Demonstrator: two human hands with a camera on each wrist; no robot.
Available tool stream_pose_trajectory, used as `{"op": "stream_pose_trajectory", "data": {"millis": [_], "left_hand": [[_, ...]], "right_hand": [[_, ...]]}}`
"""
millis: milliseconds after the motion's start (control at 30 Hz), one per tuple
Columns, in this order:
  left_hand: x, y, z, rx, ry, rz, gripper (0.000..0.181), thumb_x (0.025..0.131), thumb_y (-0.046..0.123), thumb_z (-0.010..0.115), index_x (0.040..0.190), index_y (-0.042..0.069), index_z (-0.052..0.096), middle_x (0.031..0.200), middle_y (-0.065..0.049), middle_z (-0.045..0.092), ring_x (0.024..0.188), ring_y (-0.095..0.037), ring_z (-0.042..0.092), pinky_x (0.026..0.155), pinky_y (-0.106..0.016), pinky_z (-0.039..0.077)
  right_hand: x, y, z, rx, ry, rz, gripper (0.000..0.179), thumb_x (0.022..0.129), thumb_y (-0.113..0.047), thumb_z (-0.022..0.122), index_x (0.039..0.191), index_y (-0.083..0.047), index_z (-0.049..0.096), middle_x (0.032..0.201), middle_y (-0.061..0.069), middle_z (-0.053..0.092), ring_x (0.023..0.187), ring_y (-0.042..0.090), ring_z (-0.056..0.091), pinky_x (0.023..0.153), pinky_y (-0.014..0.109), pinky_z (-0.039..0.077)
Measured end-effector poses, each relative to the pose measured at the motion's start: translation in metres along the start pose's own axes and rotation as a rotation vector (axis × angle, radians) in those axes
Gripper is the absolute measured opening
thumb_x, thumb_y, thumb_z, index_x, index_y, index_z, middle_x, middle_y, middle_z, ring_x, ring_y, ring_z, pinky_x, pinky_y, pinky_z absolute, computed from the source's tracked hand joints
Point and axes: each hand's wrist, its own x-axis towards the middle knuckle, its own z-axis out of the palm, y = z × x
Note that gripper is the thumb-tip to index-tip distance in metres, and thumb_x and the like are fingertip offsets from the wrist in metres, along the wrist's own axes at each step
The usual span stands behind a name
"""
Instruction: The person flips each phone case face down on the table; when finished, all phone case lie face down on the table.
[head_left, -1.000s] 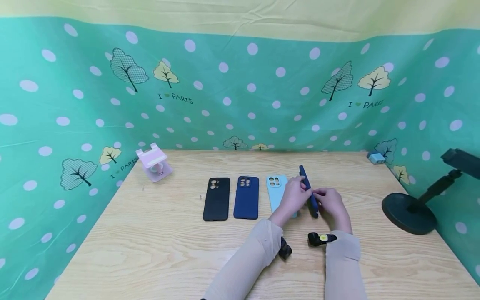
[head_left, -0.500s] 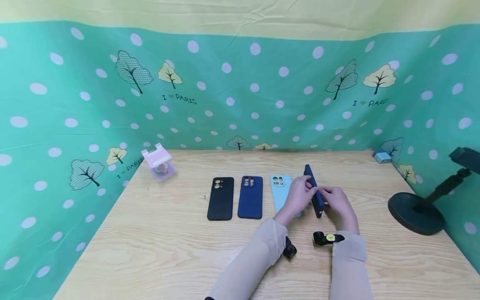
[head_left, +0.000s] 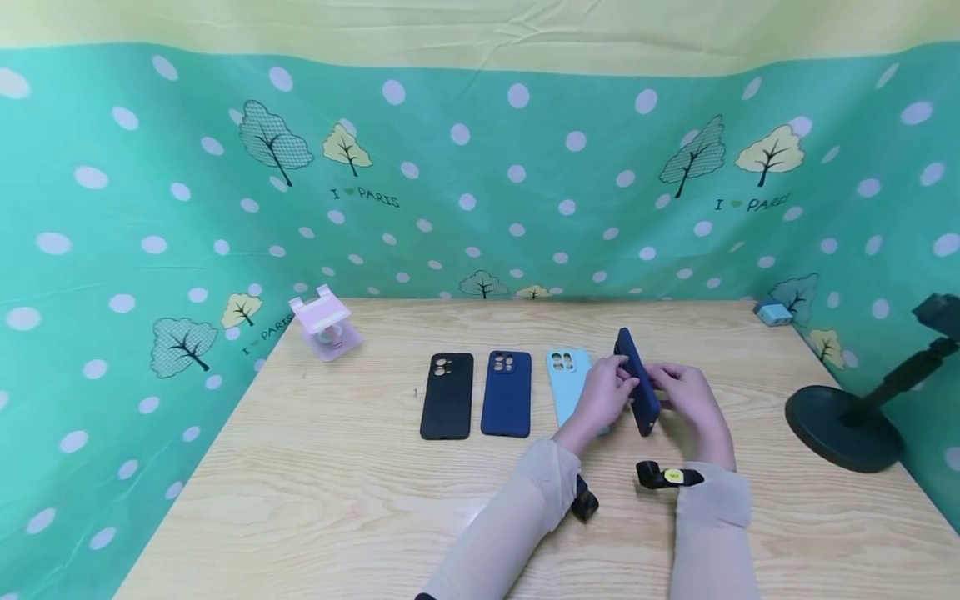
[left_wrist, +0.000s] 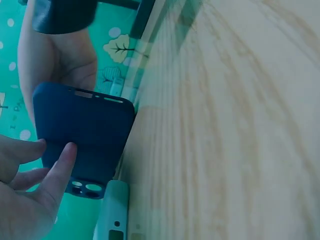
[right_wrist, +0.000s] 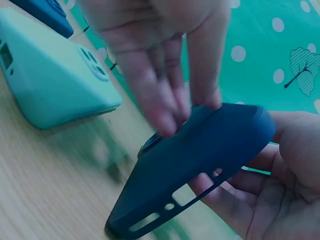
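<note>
A dark blue phone case [head_left: 646, 408] is tilted up on its edge between both hands, its end cutouts showing in the right wrist view. My left hand [head_left: 596, 396] holds it from the left; in the left wrist view the index fingertip [left_wrist: 71, 148] presses its back and the thumb reaches its edge. On the other side, my right hand [head_left: 693, 408] grips the case, some fingers showing through a cutout in the right wrist view. Close by on the left lies a light blue phone case [head_left: 566, 383], partly covered by my left hand.
Left of the light blue case lie another navy case [head_left: 506, 400] and a black case [head_left: 447, 400]. A pink phone stand [head_left: 322, 317] is at the back left. A small light blue block [head_left: 774, 314] sits back right, near a black stand [head_left: 832, 425].
The phone case has turned so more of its broad face shows. My right hand has shifted right, away from the left fingertips. The head view has swung slightly left.
</note>
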Motion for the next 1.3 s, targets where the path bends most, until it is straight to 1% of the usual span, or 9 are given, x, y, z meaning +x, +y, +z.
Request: {"op": "stream_pose_trajectory", "data": {"millis": [267, 433, 567, 833, 933, 1133, 1200, 1267, 1300], "left_hand": [[-0.003, -0.007, 0.0, 0.151, -0.03, -0.006, 0.041, 0.091, 0.012, 0.067, 0.129, -0.001, 0.058, 0.089, -0.004, 0.067, 0.065, -0.003, 0.059, 0.059, -0.012, 0.047], [-0.003, -0.011, -0.003, 0.282, -0.035, 0.0, 0.04, 0.088, 0.014, 0.071, 0.124, -0.003, 0.062, 0.078, -0.003, 0.067, 0.072, -0.008, 0.06, 0.071, -0.016, 0.05], [-0.004, -0.012, -0.003, 0.343, -0.093, -0.024, 0.033, 0.09, 0.015, 0.068, 0.118, -0.002, 0.064, 0.075, -0.007, 0.068, 0.07, -0.011, 0.059, 0.081, -0.019, 0.053], [-0.003, -0.01, -0.002, 0.354, -0.14, -0.103, 0.044, 0.094, 0.015, 0.063, 0.134, 0.0, 0.055, 0.105, -0.01, 0.07, 0.075, -0.007, 0.057, 0.072, -0.018, 0.05], [-0.003, -0.009, -0.003, 0.357, -0.143, -0.117, 0.044, 0.094, 0.014, 0.062, 0.135, 0.001, 0.054, 0.115, -0.011, 0.067, 0.076, -0.01, 0.057, 0.067, -0.019, 0.049], [-0.004, -0.009, -0.005, 0.367, -0.149, -0.123, 0.043, 0.095, 0.014, 0.061, 0.135, 0.001, 0.054, 0.131, -0.012, 0.061, 0.083, -0.011, 0.057, 0.067, -0.019, 0.047], [-0.004, -0.008, -0.007, 0.352, -0.159, -0.122, 0.043, 0.095, 0.013, 0.06, 0.136, 0.001, 0.053, 0.113, -0.009, 0.068, 0.071, -0.01, 0.054, 0.061, -0.018, 0.044], [-0.004, -0.007, -0.01, 0.336, -0.174, -0.109, 0.044, 0.095, 0.011, 0.06, 0.137, 0.0, 0.052, 0.08, -0.002, 0.066, 0.053, -0.009, 0.046, 0.054, -0.018, 0.039], [-0.004, -0.007, -0.012, 0.334, -0.181, -0.103, 0.044, 0.095, 0.011, 0.059, 0.137, 0.001, 0.052, 0.078, -0.002, 0.065, 0.052, -0.009, 0.045, 0.054, -0.018, 0.041]], "right_hand": [[-0.004, -0.005, 0.005, 0.052, -0.001, 0.01, 0.058, 0.1, -0.034, 0.051, 0.135, 0.012, 0.047, 0.137, 0.033, 0.048, 0.088, -0.006, 0.057, 0.077, 0.022, 0.058], [-0.006, -0.006, 0.004, -0.027, 0.039, 0.027, 0.055, 0.101, -0.033, 0.05, 0.136, 0.009, 0.048, 0.138, 0.031, 0.048, 0.095, 0.004, 0.058, 0.073, 0.019, 0.055], [-0.008, -0.003, -0.003, -0.112, 0.092, 0.067, 0.054, 0.1, -0.035, 0.049, 0.135, 0.007, 0.051, 0.136, 0.03, 0.052, 0.093, 0.01, 0.059, 0.068, 0.018, 0.052], [-0.01, 0.012, -0.012, -0.259, 0.13, 0.147, 0.044, 0.101, -0.025, 0.048, 0.125, 0.01, 0.059, 0.125, 0.031, 0.059, 0.106, 0.038, 0.062, 0.078, 0.038, 0.054], [-0.008, 0.018, -0.01, -0.321, 0.156, 0.167, 0.038, 0.099, -0.022, 0.052, 0.118, 0.009, 0.063, 0.114, 0.028, 0.065, 0.092, 0.033, 0.064, 0.07, 0.032, 0.048], [-0.005, 0.024, -0.005, -0.31, 0.187, 0.193, 0.029, 0.097, -0.015, 0.056, 0.113, 0.007, 0.066, 0.1, 0.022, 0.069, 0.071, 0.016, 0.06, 0.058, 0.023, 0.044], [-0.005, 0.024, -0.004, -0.306, 0.191, 0.194, 0.028, 0.096, -0.014, 0.058, 0.112, 0.007, 0.067, 0.1, 0.022, 0.069, 0.07, 0.015, 0.061, 0.058, 0.023, 0.044], [-0.004, 0.026, -0.006, -0.3, 0.18, 0.196, 0.029, 0.096, -0.014, 0.057, 0.113, 0.008, 0.066, 0.102, 0.023, 0.068, 0.071, 0.014, 0.062, 0.059, 0.023, 0.047], [-0.004, 0.026, -0.007, -0.304, 0.174, 0.191, 0.03, 0.096, -0.015, 0.056, 0.113, 0.008, 0.065, 0.103, 0.024, 0.068, 0.073, 0.015, 0.064, 0.061, 0.025, 0.049]]}}
